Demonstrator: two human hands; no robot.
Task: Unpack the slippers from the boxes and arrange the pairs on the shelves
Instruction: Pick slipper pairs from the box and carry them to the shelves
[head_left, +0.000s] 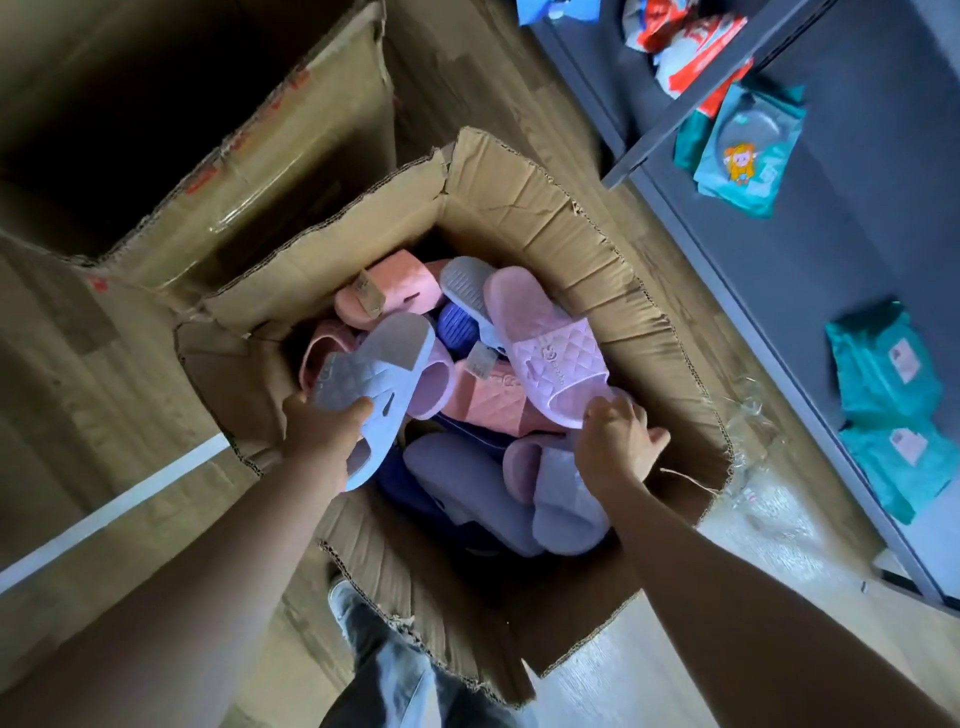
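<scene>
The left hand (324, 423) is gripping a pale blue quilted plastic slipper (376, 382) across its strap, thumb on top, lifting it sole-side out above the left half of the torn brown cardboard box (545, 218). The right hand (618, 441) is pinching the toe end of a lilac-pink quilted slipper (545, 348), which is lying strap up, tilted against the heap on the box's right side. Below them a jumble of slippers is filling the box: a salmon-pink slipper with a paper tag (395, 291) at the far side, a grey ribbed sole facing up (465, 286) beside it, a peach quilted slipper (493, 400) in the middle, and pale lavender slippers (566, 509) nearest the person. The box's flaps are standing ragged and bent outward, leaving the mouth wide open, with both forearms coming in over the near flap. A larger taped cardboard box (260, 171) is standing just beside it on the left, its side close against the small box's flap. On the right, a dark grey metal shelf unit (857, 249) is running alongside, holding teal plastic packets (748, 150); crumpled clear plastic film (753, 415) is lying on the wooden floor between box and shelf. A jeans-clad leg (384, 670) is showing below the near flap.
</scene>
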